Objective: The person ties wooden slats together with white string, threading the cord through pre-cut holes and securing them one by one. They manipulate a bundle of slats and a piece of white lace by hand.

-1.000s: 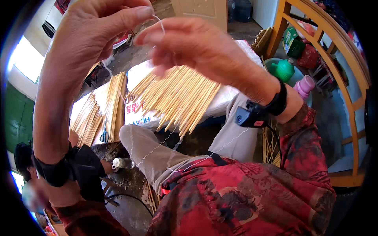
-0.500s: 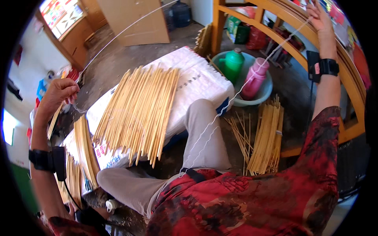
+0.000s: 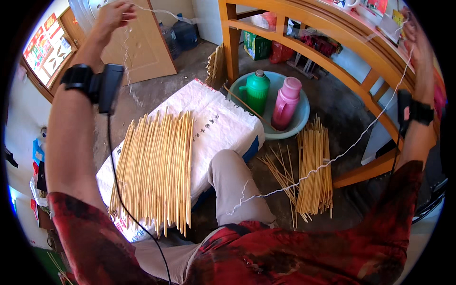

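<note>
White string [image 3: 266, 194] runs from my lap over my knee and up to my right hand [image 3: 418, 40], raised at the far upper right. That hand is partly blurred, with its fingers closed round the string. At the upper left my left hand [image 3: 114, 18] is lifted too, its fingertips pinching string that trails off to the right. More thin string dangles below it. Thin wooden sticks [image 3: 156, 171] lie side by side in a wide layer on a white woven sack [image 3: 225, 121] before my knees. Neither hand touches the sticks.
Right of my knee stands a bundle of sticks [image 3: 313, 175], with loose sticks [image 3: 280, 175] beside it. A light blue basin [image 3: 303, 121] holds a green flask [image 3: 258, 90] and a pink flask [image 3: 286, 104]. A wooden railing [image 3: 323, 54] curves along the right. Water jugs [image 3: 185, 33] stand behind.
My left hand has risen and swung inward, drawing string up with it. My right hand has moved outward and a little lower. The view has shifted; the string now crosses over the right-hand bundle.
</note>
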